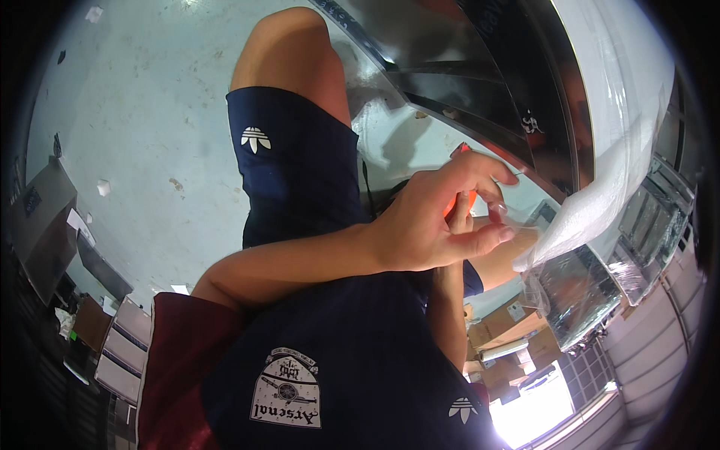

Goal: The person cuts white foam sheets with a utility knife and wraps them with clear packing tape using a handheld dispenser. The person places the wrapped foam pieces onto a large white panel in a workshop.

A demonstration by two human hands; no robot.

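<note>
My left hand (424,225) reaches across from the lower left, its fingers curled and its thumb and fingertips pinched at the loose edge of a clear plastic film (600,195). The film hangs off a shiny metal panel (480,82) at the upper right. My right hand (459,206) comes up from below and is mostly hidden behind the left hand. It grips a small orange tool (452,204), of which only a sliver shows. My knee in navy shorts (292,157) is just left of both hands.
A pale, stained floor (150,112) fills the upper left. Grey boxes and drawers (124,345) stand at the lower left. Cardboard boxes (510,330) and a foil-wrapped block (581,292) lie at the lower right, beside metal racks (660,217).
</note>
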